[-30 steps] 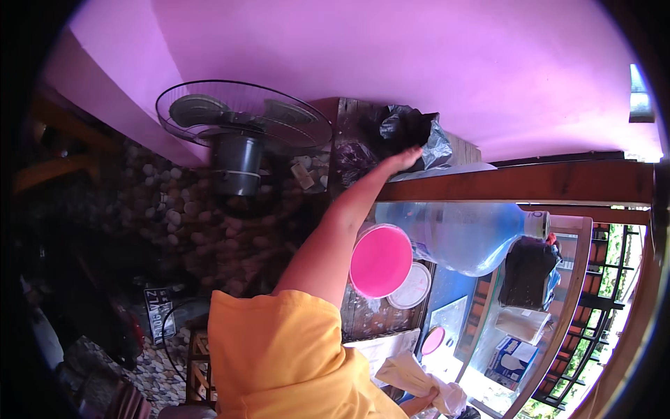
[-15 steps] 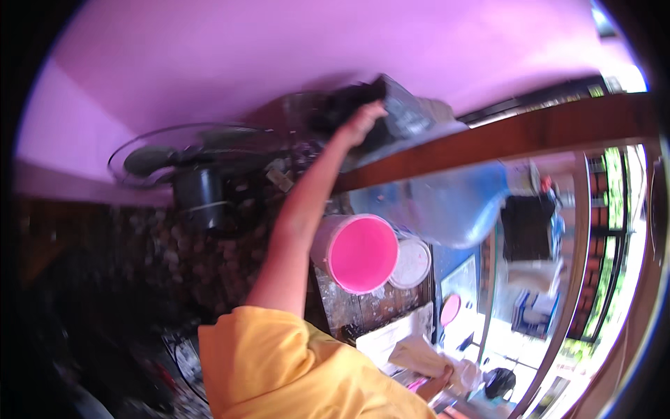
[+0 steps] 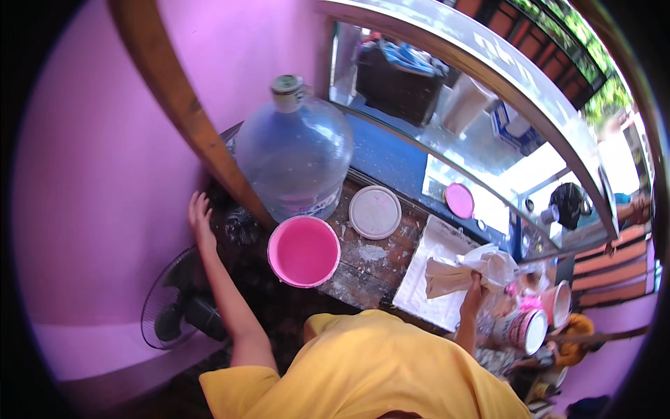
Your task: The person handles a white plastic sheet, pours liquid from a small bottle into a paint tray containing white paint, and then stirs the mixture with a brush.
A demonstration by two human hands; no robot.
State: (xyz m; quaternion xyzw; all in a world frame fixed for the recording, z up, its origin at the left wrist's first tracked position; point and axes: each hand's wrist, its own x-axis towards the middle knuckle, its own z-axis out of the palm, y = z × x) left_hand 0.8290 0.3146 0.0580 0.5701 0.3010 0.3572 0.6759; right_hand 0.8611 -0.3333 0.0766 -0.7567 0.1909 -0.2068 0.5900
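My left hand (image 3: 201, 222) reaches along the pink wall beside dark plastic (image 3: 239, 225), fingers apart, with nothing visible in them. My right hand (image 3: 472, 293) grips a cream, crumpled bag-like bundle (image 3: 453, 274) with translucent plastic, over a white tray (image 3: 417, 293) on the worn wooden worktop (image 3: 363, 276). Between my hands stand a pink-lined bucket (image 3: 304, 250) and a pale round lid (image 3: 374, 211). A large clear blue water jug (image 3: 293, 153) stands behind the bucket.
A black fan (image 3: 171, 307) is at lower left. A wooden beam (image 3: 174, 105) crosses upper left. A glass display case (image 3: 447, 70) holds bags and boxes. Several tubs (image 3: 530, 328) stand at right, near another person in yellow (image 3: 579, 328).
The view has swung round toward the display case. My left hand has left the black plastic bag it was on; its fingers are now apart. My right hand still holds the cream bundle.
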